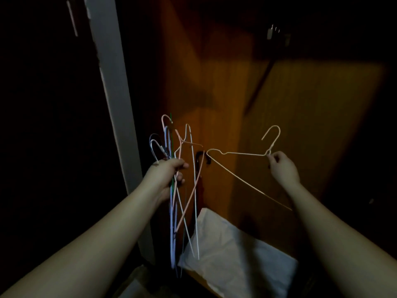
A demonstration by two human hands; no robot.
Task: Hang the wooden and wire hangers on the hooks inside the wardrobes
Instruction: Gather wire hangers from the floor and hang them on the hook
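- While your left hand grips a bundle of wire hangers by their necks (pink, blue, white, a green one too), your right hand pinches a single pale wire hanger just below its hook, held apart from the bundle.
- Step in hand, as I read it: one hanger separated out, ready to go up. It's in mid-air in front of the wardrobe's back panel, hook pointing up, body trailing down-left.
- A metal hook fitting shows high up on the right, well above the hanger; too dim to tell its shape.
- Another small dark hook sits on the wood btwn your hands, near the hanger's shoulder tip; can't tell if it's free.
- Next move prob. calls for: lift right hand, turn the hanger's hook to face the fitting, drop it over, then let go.
- Keep the bundle clear; wires snag easily.
- White bag or cloth lies on the wardrobe floor below.
- No wooden hangers visible.
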